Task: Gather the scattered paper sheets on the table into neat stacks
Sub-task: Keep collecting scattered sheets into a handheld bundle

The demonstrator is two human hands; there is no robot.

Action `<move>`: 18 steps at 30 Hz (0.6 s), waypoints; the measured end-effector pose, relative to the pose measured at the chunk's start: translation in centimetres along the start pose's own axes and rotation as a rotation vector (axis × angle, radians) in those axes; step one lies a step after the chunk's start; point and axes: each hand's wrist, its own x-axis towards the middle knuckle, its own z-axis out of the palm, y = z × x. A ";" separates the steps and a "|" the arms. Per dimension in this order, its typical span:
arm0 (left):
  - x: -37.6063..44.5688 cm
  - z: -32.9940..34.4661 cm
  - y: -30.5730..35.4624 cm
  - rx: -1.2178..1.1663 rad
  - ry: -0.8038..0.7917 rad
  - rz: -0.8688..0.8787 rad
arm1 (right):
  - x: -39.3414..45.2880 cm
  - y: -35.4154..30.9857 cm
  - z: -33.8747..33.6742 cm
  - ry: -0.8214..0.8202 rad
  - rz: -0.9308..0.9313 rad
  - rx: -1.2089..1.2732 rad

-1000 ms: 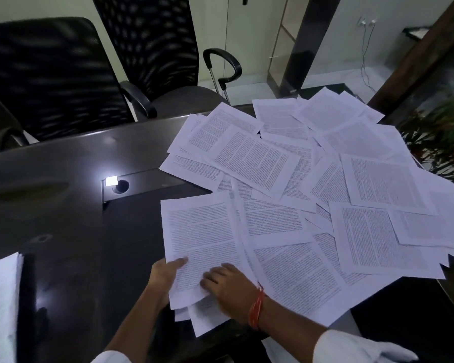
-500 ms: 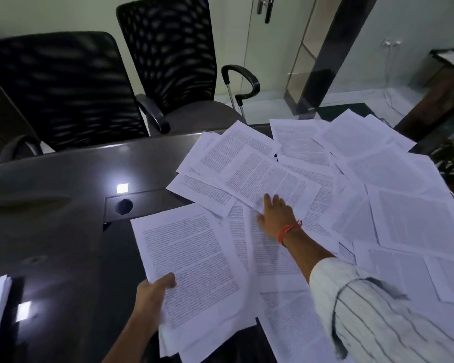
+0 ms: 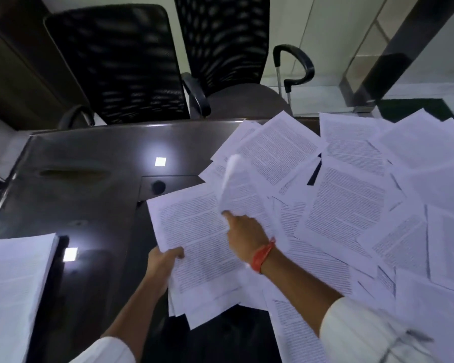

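Note:
Several printed white sheets (image 3: 351, 195) lie scattered and overlapping over the right half of the dark table (image 3: 89, 163). My left hand (image 3: 163, 263) grips the lower left edge of a small bundle of sheets (image 3: 194, 239) near the table's front. My right hand (image 3: 244, 231), with an orange band at the wrist, pinches one sheet (image 3: 236, 189) that curls up off the pile, just right of the bundle. A neat stack of paper (image 3: 13, 289) rests at the left front edge.
Two black mesh office chairs (image 3: 121, 64) stand behind the table. A round cable port (image 3: 158, 186) sits in a recessed panel near the table's middle. Bright ceiling light reflections show on the glossy top. A doorway and dark pillar are at the back right.
My right hand has drawn back from the far pile with one sheet, now lifted and curling. My left hand keeps its hold on the bundle. The view has tilted down and left.

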 end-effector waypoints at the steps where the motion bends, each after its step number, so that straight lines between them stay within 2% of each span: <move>1: 0.2 0.2 0.1 0.014 -0.005 0.007 | 0.5 -1.7 0.7 -0.034 -0.028 0.015; 4: 0.8 0.5 0.9 0.024 -0.023 0.039 | 1.7 -6.0 2.2 -0.097 -0.063 0.080; 5: 0.9 0.5 1.2 -0.035 -0.048 0.035 | 1.8 -7.1 2.6 -0.122 -0.065 0.108; 8: 0.9 0.3 2.0 -0.330 -0.256 -0.008 | 1.8 -8.8 3.3 -0.172 -0.051 0.228; 10: 1.4 -0.1 2.1 -0.298 -0.272 0.001 | 2.1 -9.1 3.1 -0.244 -0.011 0.403; 12: 2.1 -0.4 2.1 -0.114 -0.187 0.028 | 3.1 -8.1 2.2 -0.293 0.090 0.634; 14: 3.2 -0.9 2.3 -0.020 -0.095 0.047 | 5.3 -5.4 1.3 -0.128 0.222 0.670; 16: 4.3 -1.9 3.0 -0.034 -0.070 0.020 | 8.2 -1.4 0.5 0.128 0.286 0.424; 17: 4.9 -2.6 3.4 -0.035 -0.048 0.009 | 9.6 0.7 0.2 0.194 0.305 0.286; 18: 5.4 -3.3 3.9 -0.026 -0.025 0.007 | 10.8 2.4 0.0 0.186 0.342 0.172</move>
